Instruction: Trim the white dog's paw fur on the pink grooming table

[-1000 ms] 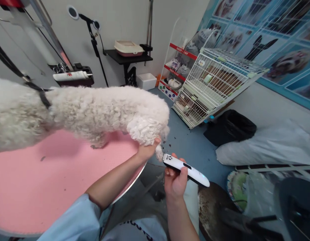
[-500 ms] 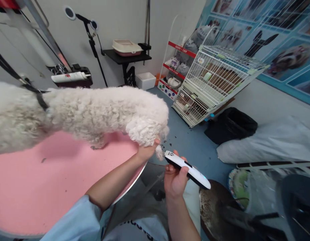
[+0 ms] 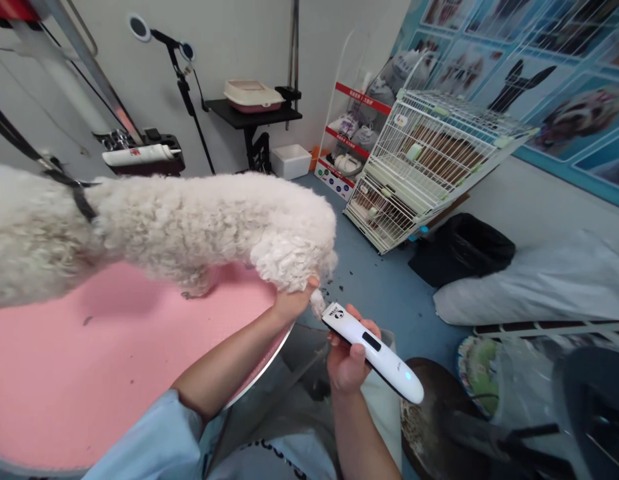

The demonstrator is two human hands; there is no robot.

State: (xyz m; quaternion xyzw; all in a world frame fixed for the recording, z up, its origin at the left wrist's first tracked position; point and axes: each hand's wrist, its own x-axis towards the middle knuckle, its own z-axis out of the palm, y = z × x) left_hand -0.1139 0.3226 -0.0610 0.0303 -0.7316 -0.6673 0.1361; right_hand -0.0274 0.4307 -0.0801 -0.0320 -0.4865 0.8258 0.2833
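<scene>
A curly white dog (image 3: 209, 213) stands on the round pink grooming table (image 3: 154, 360), with a black strap (image 3: 82, 200) around its body. My left hand (image 3: 295, 301) is closed around the dog's hind leg near the table's edge, and the paw (image 3: 317, 303) sticks out past my fingers. In my right hand (image 3: 348, 363) lies a white hair clipper (image 3: 372, 343), its blue light lit. The clipper's blade end is right at the paw; whether it touches the fur I cannot tell.
A white wire cage (image 3: 424, 147) and a red-trimmed shelf (image 3: 354, 133) stand behind, near a black bin (image 3: 469, 247). Dark clumps lie on the blue floor. A round stool (image 3: 419, 420) is at my right. A ring-light stand (image 3: 184, 87) is at the back.
My right hand has turned the clipper so its white top faces up more, and its blade end has moved slightly left to the paw. My left hand keeps its hold.
</scene>
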